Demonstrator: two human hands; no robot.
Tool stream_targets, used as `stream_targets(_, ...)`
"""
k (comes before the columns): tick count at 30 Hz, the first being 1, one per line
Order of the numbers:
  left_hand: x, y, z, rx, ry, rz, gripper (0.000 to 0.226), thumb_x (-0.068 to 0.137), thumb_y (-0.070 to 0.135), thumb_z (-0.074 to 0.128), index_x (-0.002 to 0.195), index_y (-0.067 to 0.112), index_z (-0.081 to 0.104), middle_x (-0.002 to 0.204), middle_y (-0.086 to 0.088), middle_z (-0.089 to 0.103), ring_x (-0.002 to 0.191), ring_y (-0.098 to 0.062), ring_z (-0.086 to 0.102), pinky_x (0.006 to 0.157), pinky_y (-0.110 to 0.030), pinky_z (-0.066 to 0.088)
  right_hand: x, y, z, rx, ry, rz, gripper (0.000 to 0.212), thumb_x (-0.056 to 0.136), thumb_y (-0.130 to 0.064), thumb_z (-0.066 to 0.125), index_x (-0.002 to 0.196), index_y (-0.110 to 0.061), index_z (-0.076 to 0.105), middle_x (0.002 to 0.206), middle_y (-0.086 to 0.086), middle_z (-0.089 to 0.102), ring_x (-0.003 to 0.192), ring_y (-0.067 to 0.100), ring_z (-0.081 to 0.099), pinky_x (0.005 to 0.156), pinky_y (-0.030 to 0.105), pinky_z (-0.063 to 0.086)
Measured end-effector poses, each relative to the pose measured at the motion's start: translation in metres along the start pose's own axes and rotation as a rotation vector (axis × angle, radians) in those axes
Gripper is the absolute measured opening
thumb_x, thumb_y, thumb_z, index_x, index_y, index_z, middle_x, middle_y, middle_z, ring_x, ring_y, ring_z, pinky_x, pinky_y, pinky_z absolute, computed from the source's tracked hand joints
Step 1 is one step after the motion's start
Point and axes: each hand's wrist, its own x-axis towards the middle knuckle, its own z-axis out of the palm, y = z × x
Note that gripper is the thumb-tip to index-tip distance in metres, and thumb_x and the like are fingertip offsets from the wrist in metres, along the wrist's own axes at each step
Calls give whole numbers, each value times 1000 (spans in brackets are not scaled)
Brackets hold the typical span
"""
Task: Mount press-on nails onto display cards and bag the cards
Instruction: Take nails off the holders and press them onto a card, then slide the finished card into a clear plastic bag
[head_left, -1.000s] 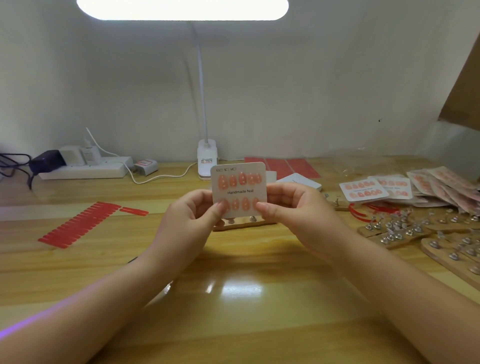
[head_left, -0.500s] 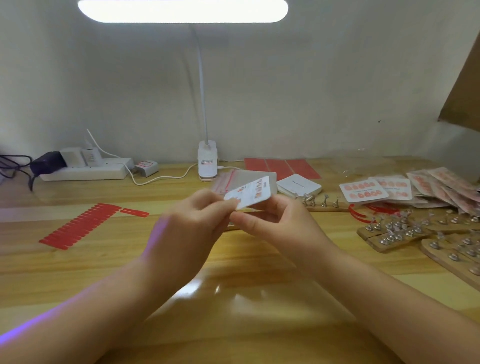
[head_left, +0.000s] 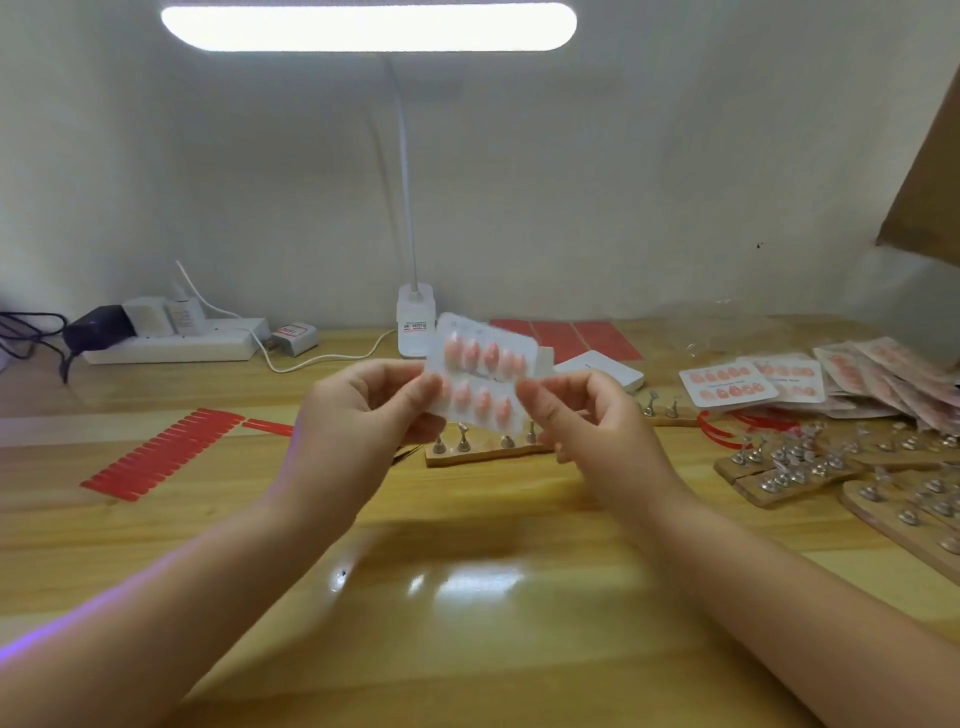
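Right now I am pinching the filled display card between left hand and right hand above the table (nails all mounted, I judge); next it needs bagging.

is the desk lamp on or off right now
On. The desk lamp bar glows bright white above the table, which reflects it.
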Motion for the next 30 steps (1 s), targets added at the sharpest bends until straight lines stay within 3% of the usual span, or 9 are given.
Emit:
stream_targets(4,-2,-6,6,49,-116,-186,31,83,8,73,112,9,61,64,-9,69,53,-14,64,53,-25,56,8,8,-6,139,-13,96,23,89,-28,66,104,-11,64,86,3,73,65,8,64,60,30,45)
stream_targets(8,-6,-5,5,250,-207,-238,39,82,15,75,115,19,54,63,-4,70,53,-13,65,51,-26,54,13,15,-14,167,-41,135,10,90,-9,62,100,-9,66,77,5,74,63,12,65,54,25,43)
stream_targets(11,-8,-6,-1,844,-220,-13,41,80,42,71,110,37,44,68,13,69,60,-1,63,58,-26,48,13,20,-15,33,-103,88,6,87,-9,67,91,-13,69,72,2,74,61,9,65,50,18,47)
stream_targets(13,-9,-5,-5,1084,-178,177,39,81,53,65,112,43,44,73,21,65,69,1,59,59,-27,49,13,24,-14,-71,-134,81,5,86,-10,69,87,-15,69,75,3,75,69,12,70,61,24,57)
stream_targets(16,-4,-3,-8,999,-99,393,16,85,35,70,101,34,69,85,17,70,67,-5,58,54,-25,48,15,29,-12,-269,-120,45,4,85,-18,69,83,-22,70,78,1,75,76,14,71,75,38,59)
stream_targets(19,1,-7,-12,1000,-26,515,10,87,19,71,94,19,78,87,4,75,71,-16,65,57,-27,50,12,33,-10,-607,-73,-92,7,81,-32,66,77,-28,71,65,-12,66,64,4,61,64,29,53)
stream_targets(23,7,-11,-14,1062,-7,335,24,99,28,49,102,21,71,97,4,71,89,-20,64,69,-35,52,10,36,-5,-784,-58,-213,18,83,-37,60,72,-26,68,54,-12,54,61,6,50,66,30,48)
stream_targets(27,26,-6,-16,1145,22,226,30,100,25,31,83,17,54,82,-1,60,75,-22,53,59,-35,40,12,39,-4,-760,-29,-242,20,87,-37,58,75,-24,68,55,-12,51,68,8,49,76,28,44)
stream_targets(30,40,0,-17,1141,22,217,41,99,30,28,69,16,54,66,1,59,63,-19,55,54,-33,41,13,40,-3,-738,-27,-245,20,88,-36,57,78,-23,68,57,-11,53,68,6,48,79,28,44)
